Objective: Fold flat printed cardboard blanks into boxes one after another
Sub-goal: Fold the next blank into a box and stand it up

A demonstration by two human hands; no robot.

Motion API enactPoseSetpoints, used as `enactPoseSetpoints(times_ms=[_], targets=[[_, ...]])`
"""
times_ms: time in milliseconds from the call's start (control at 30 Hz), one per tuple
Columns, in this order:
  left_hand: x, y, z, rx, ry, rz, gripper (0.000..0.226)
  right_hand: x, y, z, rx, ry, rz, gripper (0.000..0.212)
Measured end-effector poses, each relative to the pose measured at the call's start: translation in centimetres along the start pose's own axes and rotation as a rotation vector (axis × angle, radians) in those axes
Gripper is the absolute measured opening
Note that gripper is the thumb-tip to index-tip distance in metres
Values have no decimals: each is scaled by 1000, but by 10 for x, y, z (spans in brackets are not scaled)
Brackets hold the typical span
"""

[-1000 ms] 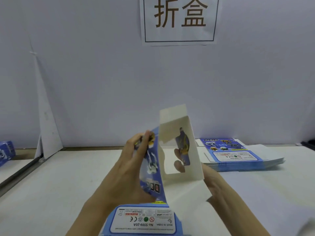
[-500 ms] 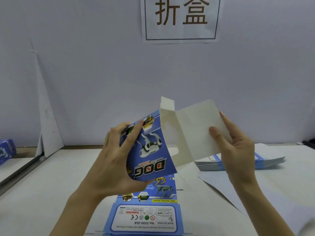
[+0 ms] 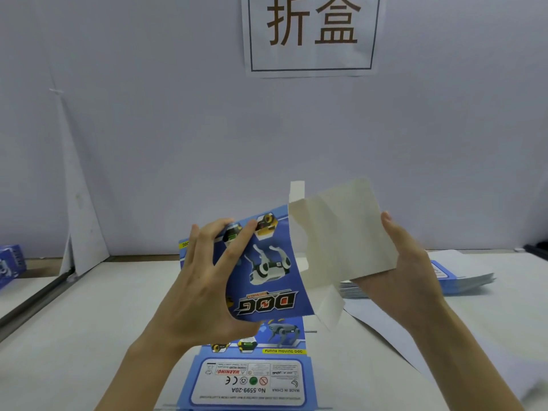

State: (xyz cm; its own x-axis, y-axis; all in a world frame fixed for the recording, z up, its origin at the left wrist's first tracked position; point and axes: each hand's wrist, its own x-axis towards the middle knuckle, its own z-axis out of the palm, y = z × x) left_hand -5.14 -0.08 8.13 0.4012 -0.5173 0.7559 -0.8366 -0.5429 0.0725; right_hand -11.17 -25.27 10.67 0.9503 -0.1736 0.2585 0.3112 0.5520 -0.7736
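A blue printed cardboard blank (image 3: pixel 267 271) with a robot dog picture and the word DOG is held up above the table, partly unfolded. My left hand (image 3: pixel 204 286) grips its blue printed panel, fingers spread over the front. My right hand (image 3: pixel 406 268) holds the plain beige inner panel (image 3: pixel 341 232) from behind, thumb at its right edge. A small beige tab sticks up at the top of the fold. Another flat blank (image 3: pixel 255 378) lies on the table under my hands, label side up.
A stack of flat blanks (image 3: pixel 462 280) lies on the table at the right, behind my right hand. A folded blue box (image 3: pixel 10 265) stands at the far left edge. A white wall with a printed sign (image 3: pixel 311 34) closes the back.
The blank has been opened out: the beige panel swung to the right and the blue panel turned to face me. My right hand moved from behind the blank to the panel's right edge.
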Motion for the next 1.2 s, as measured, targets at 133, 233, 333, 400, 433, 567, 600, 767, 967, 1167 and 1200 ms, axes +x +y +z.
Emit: enactPoseSetpoints(times_ms=[133,233,333,400,433,567,600,767,967,1167,1200], targets=[[-1,-1,-2,-21,7,5,114,-1,6,2,-146,-10,-24,24],[-1,-3,-4,-12,12,22,112,3,9,0,-216,82,-36,22],[-1,-3,1,-21,-4,4,112,2,6,0,-240,92,-26,19],[-2,-3,4,-31,-6,-12,113,2,4,-1,-276,76,-53,20],[-1,-3,5,-29,0,-9,111,2,4,-2,-293,67,-74,20],[0,-5,5,-20,1,1,109,1,5,-2,-283,86,-88,19],[0,-5,6,-17,-1,2,107,1,4,-2,-278,92,-82,19],[1,-4,7,38,42,33,108,4,3,-4,-257,88,-118,20],[5,7,10,8,196,-197,121,10,6,-10,-62,142,-109,29],[12,34,18,-567,282,-757,130,-5,32,7,-742,-341,208,89],[12,38,21,-602,253,-775,127,-8,41,12,-770,-397,202,95]])
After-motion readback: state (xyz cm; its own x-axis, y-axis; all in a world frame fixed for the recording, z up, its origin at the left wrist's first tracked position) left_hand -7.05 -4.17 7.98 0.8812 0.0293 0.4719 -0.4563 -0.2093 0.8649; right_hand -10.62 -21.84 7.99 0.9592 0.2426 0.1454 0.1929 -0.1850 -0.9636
